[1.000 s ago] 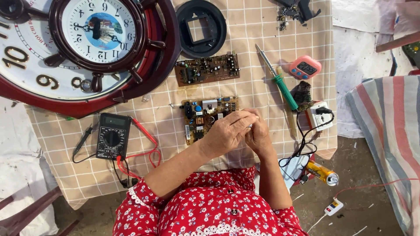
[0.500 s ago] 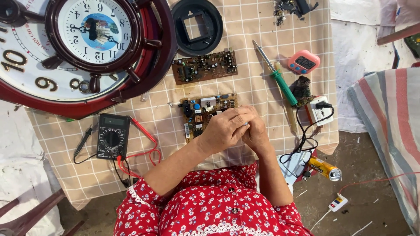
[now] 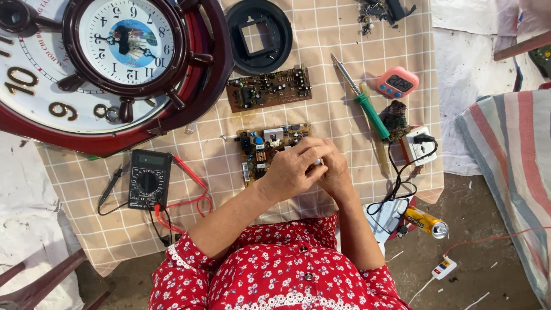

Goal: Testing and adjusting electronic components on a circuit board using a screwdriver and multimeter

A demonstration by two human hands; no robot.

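Both hands were closed together, the left hand (image 3: 291, 171) over the right hand (image 3: 333, 172), pinching something small and hidden above the circuit board (image 3: 265, 146); keeping wrists braced on the surface (image 3: 344, 115) would have steadied it.

It looked like a makeshift electronics repair spot: a beige checked cloth (image 3: 344, 34) was spread as a bench, carrying a green-handled soldering iron (image 3: 361, 97), a black multimeter with red leads (image 3: 148, 181), two brown bare circuit boards (image 3: 268, 89) and a big maroon ship's-wheel wall clock (image 3: 123, 49).
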